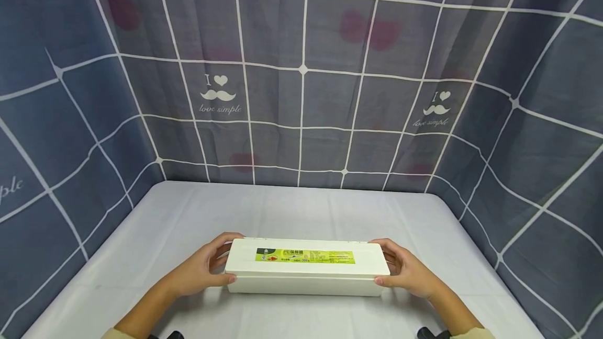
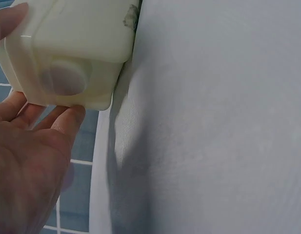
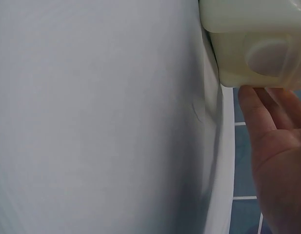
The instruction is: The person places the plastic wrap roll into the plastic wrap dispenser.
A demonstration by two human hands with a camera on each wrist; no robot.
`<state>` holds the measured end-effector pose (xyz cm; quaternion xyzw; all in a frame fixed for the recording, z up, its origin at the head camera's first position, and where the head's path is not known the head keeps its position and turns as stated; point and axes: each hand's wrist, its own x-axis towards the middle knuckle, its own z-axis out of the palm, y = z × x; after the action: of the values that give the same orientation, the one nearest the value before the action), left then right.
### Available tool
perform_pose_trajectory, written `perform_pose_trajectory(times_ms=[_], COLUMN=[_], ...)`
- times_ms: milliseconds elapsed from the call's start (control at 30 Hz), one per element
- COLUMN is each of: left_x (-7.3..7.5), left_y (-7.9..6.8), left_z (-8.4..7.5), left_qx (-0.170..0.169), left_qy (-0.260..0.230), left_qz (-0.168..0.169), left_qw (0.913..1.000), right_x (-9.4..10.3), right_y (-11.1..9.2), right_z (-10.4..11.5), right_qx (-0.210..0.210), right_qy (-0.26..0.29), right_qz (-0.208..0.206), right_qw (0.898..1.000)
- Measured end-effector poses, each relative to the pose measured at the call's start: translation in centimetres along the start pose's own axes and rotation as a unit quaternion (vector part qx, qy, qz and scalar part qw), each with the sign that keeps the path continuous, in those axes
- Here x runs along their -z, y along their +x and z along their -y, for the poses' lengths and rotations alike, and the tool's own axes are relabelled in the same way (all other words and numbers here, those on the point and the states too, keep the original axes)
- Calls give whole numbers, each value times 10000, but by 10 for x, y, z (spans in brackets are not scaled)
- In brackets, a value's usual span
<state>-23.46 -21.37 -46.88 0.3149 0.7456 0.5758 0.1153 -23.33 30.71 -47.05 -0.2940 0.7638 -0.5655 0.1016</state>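
A long white cling film box [image 1: 301, 285] lies crosswise on the table, its lid closed. A green and yellow label [image 1: 305, 256] runs along the top. My left hand [image 1: 202, 271] grips the left end, thumb at the front edge and fingers at the far side. At the opposite end my right hand [image 1: 409, 273] holds it the same way. In the left wrist view, the box's end face [image 2: 104, 80] has a round recess, and the left fingertips touch its far edge. The right wrist view has a matching end face [image 3: 230, 58] with the right fingers against it.
A white cloth covers the table [image 1: 301, 211], spreading around the box on all sides. Dark blue-grey curtains [image 1: 273, 93] with white grid lines stand behind the table and along both its sides. Black wrist straps [image 1: 175, 335] show at the lower edge of the head view.
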Motion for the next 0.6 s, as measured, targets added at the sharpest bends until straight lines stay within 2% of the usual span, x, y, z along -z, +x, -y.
perform_pose_trajectory(times_ms=[200,600], left_x=[1,1], left_y=[-1,-2], left_z=[0,0], left_qx=[63,216], left_qy=[-75,-164], left_qz=[71,107], left_qw=[9999,9996], right_x=[-1,-1], right_y=[1,0], right_z=[0,-5], right_qx=[172,71], right_qy=[74,211], right_qz=[36,-81], right_qw=[9998,9997])
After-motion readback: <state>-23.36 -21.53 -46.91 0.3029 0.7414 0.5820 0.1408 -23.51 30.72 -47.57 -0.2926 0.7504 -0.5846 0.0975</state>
